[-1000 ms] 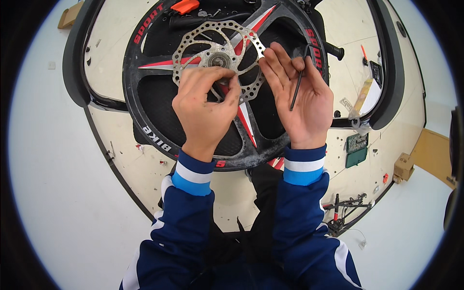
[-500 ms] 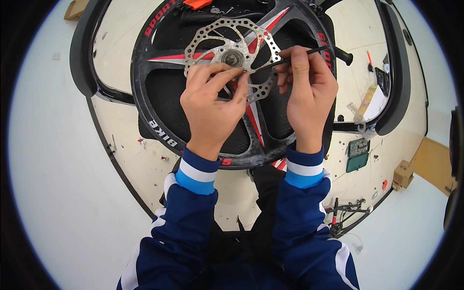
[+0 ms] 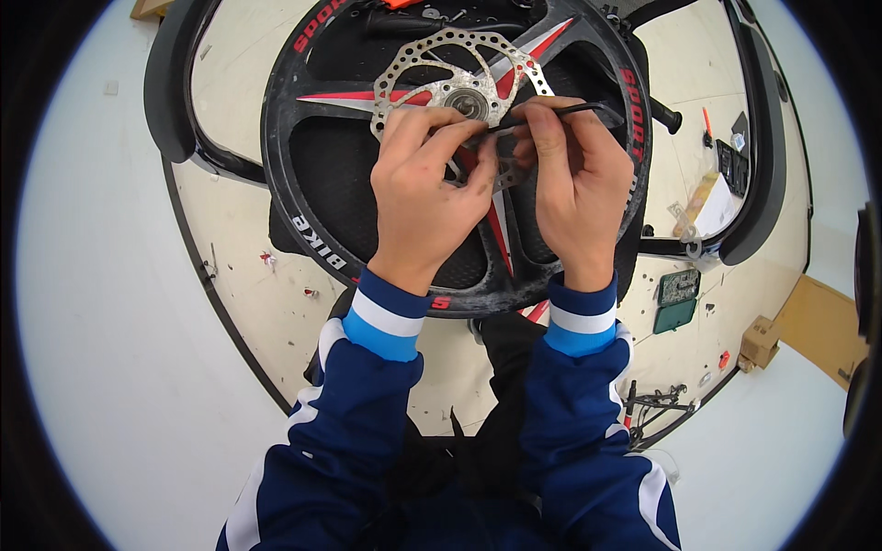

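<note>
A black spoked bicycle wheel (image 3: 278,156) with red and white markings lies flat before me. On its middle sits a silver brake disc (image 3: 447,39) with a drilled rim, around the metal hub (image 3: 467,104). My left hand (image 3: 424,202) is closed in a pinch beside the hub, at the inner end of a thin black rod; what its fingertips hold is hidden. With thumb and fingers my right hand (image 3: 581,188) grips the rod, which looks like a hex key (image 3: 581,107) and bends at its outer end. Both hands cover the disc's near part.
The wheel rests on a black chair seat between two armrests (image 3: 168,87) (image 3: 763,174). A black handlebar grip (image 3: 390,23) and small metal parts lie beyond the disc. On the floor to the right are a green case (image 3: 677,301), a cardboard box (image 3: 760,342) and a bicycle frame (image 3: 657,401).
My right hand has slid inward along the hex key, closer to my left hand, and the key lies flatter. The wheel and left hand appear slightly farther right in the picture.
</note>
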Demonstrator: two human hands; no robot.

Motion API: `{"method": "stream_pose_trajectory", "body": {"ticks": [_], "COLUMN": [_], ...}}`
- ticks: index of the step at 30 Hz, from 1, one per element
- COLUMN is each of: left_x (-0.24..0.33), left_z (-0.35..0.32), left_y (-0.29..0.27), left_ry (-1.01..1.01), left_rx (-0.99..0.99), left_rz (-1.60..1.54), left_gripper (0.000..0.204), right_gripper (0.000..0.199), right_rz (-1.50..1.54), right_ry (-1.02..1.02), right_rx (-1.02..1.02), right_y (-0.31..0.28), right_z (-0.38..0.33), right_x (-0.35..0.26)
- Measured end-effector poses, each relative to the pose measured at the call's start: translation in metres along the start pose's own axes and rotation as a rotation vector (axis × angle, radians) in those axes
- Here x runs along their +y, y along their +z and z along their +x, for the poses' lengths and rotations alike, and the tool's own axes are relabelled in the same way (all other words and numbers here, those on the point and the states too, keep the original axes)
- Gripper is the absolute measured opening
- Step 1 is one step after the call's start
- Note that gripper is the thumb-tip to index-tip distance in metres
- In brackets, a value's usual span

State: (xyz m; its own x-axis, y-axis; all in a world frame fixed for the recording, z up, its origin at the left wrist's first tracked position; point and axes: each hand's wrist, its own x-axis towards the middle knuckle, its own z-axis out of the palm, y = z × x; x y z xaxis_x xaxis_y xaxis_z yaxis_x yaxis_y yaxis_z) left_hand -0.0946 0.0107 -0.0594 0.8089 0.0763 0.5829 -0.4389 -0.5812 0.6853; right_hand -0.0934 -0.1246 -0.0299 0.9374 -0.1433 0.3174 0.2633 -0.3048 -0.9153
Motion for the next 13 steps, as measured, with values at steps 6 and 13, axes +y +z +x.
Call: {"method": "stream_pose_trajectory", "body": {"ticks": [6,13], "left_x": [-0.0021,-0.0019], "left_z": [-0.0010,0.0001], "left_y": [0.0006,0.0013], "left_ry": [-0.012,0.010], "left_rx": [-0.039,-0.035], "left_rz": [-0.013,-0.022], "left_gripper": [0.020,0.017], "right_gripper": [0.009,0.010], "right_rz": [-0.122,-0.158], "right_ry": [-0.149,-0.193], "right_rx": [-0.051,-0.087], "right_y": [-0.0012,-0.0031], "right_z": [-0.0024,-0.0028], "right_x": [0.0008,-0.0017]}}
